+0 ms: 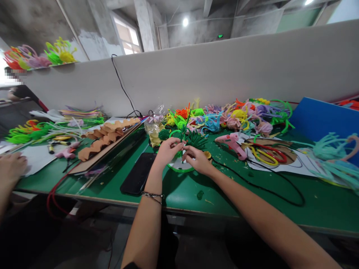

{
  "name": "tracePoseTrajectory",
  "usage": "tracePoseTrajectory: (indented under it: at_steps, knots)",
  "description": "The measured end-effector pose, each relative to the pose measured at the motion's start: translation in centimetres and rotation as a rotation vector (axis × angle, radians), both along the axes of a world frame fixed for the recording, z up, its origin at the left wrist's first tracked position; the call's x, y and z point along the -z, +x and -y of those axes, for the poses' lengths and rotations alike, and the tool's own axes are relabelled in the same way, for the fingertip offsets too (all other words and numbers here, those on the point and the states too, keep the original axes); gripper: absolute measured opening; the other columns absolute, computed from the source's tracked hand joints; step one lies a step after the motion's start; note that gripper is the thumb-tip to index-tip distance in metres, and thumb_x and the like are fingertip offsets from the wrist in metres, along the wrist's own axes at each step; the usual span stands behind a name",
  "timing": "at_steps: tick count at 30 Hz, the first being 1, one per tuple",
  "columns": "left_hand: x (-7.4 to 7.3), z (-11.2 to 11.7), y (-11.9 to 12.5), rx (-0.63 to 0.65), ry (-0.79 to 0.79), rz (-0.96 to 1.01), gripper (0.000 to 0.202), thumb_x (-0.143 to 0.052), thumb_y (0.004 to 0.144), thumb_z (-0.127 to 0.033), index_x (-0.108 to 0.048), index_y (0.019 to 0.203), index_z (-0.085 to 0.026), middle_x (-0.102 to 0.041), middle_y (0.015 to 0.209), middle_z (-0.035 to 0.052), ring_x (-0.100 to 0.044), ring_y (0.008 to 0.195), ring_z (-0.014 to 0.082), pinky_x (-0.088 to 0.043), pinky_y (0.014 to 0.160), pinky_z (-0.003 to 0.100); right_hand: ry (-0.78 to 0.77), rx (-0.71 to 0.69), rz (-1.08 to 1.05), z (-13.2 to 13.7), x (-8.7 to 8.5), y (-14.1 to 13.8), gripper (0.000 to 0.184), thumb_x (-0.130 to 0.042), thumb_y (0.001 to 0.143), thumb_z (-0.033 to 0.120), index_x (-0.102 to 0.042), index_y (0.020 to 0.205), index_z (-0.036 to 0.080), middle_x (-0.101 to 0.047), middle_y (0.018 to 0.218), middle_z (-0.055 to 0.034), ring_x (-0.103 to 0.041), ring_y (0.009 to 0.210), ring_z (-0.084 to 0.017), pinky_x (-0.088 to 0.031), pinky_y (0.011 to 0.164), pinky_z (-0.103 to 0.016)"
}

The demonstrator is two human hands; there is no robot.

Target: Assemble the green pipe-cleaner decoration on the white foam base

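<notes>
My left hand [168,151] and my right hand [198,160] meet fingertip to fingertip above a round white base with a green rim [181,170]. Both are closed in a pinch; whatever sits between the fingertips is too small to make out. From the base a thin dark green stem [188,118] rises behind my fingers. Dark green fuzzy fronds [198,139] spread out just beyond my right hand. A black phone [138,173] lies left of the base, near my left forearm. A pink glue gun [231,144] rests on its side to the right.
Colourful pipe-cleaner bundles [213,119] line the back of the green table [224,203]. Brown cardboard strips [103,140] lie at left, where another person's hand [12,168] touches the table. A black cable [280,179] loops at right, near red and yellow-handled scissors [265,157].
</notes>
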State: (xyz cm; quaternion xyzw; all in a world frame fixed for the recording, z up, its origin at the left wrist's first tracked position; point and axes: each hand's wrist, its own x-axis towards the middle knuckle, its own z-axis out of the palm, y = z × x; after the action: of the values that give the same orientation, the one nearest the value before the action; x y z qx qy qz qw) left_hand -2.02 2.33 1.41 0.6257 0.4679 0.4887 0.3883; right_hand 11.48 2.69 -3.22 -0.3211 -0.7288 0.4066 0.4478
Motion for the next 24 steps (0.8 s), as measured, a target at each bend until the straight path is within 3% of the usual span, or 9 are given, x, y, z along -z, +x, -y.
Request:
tracePoseTrajectory:
  at_steps: [4, 12, 18, 24]
  knots:
    - [0.2, -0.2, -0.1, -0.014, -0.031, 0.065, 0.021, -0.059, 0.059, -0.032, -0.049, 0.06, -0.014, -0.059, 0.069, 0.0003, -0.049, 0.051, 0.0069, -0.04, 0.052, 0.021, -0.089, -0.06, -0.033, 0.1, -0.1, -0.1, 0.024, -0.045, 0.071, 0.02, -0.053, 0.093, 0.015, -0.057, 0.062, 0.0014, -0.045, 0.052, -0.008, -0.035, 0.051, -0.022]
    - [0.0, 0.0, -0.4, -0.004, 0.025, 0.16, 0.021, -0.062, 0.057, -0.032, -0.054, 0.067, -0.014, -0.062, 0.077, 0.0005, -0.056, 0.06, 0.0083, -0.046, 0.059, 0.021, -0.297, -0.178, -0.131, 0.1, -0.8, 0.2, 0.042, -0.048, 0.071, 0.034, -0.05, 0.107, 0.014, -0.063, 0.078, -0.0038, -0.04, 0.042, -0.006, -0.034, 0.044, -0.022]
    - [0.0, 0.0, -0.1, 0.007, -0.022, 0.209, 0.026, -0.064, 0.054, -0.034, -0.056, 0.07, -0.015, -0.061, 0.071, 0.0, -0.056, 0.06, 0.0105, -0.048, 0.054, 0.023, -0.565, -0.406, -0.347, 0.3, -2.0, 0.9, 0.038, -0.049, 0.069, 0.039, -0.054, 0.1, 0.019, -0.063, 0.099, -0.0058, -0.04, 0.04, -0.003, -0.029, 0.042, -0.02]
    - [0.2, -0.3, -0.2, -0.042, 0.02, 0.103, 0.021, -0.061, 0.057, -0.031, -0.056, 0.069, -0.014, -0.061, 0.072, 0.0006, -0.052, 0.057, 0.0092, -0.047, 0.056, 0.023, -0.701, -0.449, -0.427, 0.5, -2.4, 1.4, 0.039, -0.028, 0.079, 0.041, -0.052, 0.099, 0.018, -0.056, 0.115, -0.008, -0.039, 0.04, -0.004, -0.029, 0.043, -0.022]
